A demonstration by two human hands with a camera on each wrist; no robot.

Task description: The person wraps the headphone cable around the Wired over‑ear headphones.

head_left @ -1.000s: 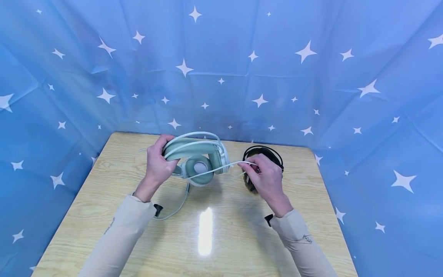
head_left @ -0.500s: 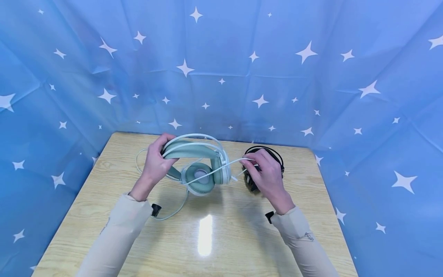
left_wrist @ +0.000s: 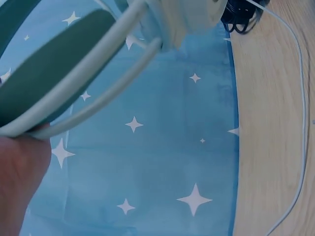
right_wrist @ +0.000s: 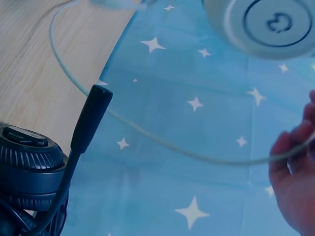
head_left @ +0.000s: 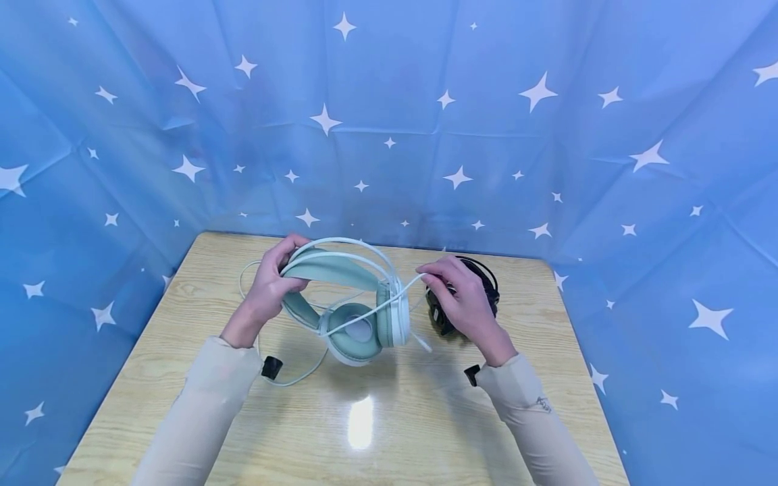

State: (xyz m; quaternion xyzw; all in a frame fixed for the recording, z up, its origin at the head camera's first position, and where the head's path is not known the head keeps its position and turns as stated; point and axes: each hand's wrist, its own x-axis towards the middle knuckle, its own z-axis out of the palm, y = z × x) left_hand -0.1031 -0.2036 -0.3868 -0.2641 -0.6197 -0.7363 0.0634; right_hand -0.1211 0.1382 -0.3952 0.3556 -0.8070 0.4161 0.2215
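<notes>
A white and green over-ear headset (head_left: 331, 268) hangs tilted above the table in the head view, its ear cups low and to the right. My left hand (head_left: 265, 287) grips it by the left side of the headband. Between thumb and fingers, my right hand (head_left: 460, 297) pinches its thin white cable (head_left: 371, 312), which runs across the ear cups. A small white microphone tip (head_left: 423, 343) sticks out below the right cup. In the right wrist view the cable (right_wrist: 197, 156) passes into my right hand (right_wrist: 299, 172), under a white ear cup (right_wrist: 275, 27).
Behind my right hand lies a black headset (head_left: 446, 314) with a boom microphone (right_wrist: 93, 118). More white cable (head_left: 298, 379) loops over the wooden table (head_left: 425, 432) on the left. A blue star-patterned curtain (head_left: 389, 74) borders the table's back and sides.
The white and green headset has come lower, its ear cups swinging down toward the near side. My right hand has shifted slightly, still pinching the cable. The microphone tip now shows more.
</notes>
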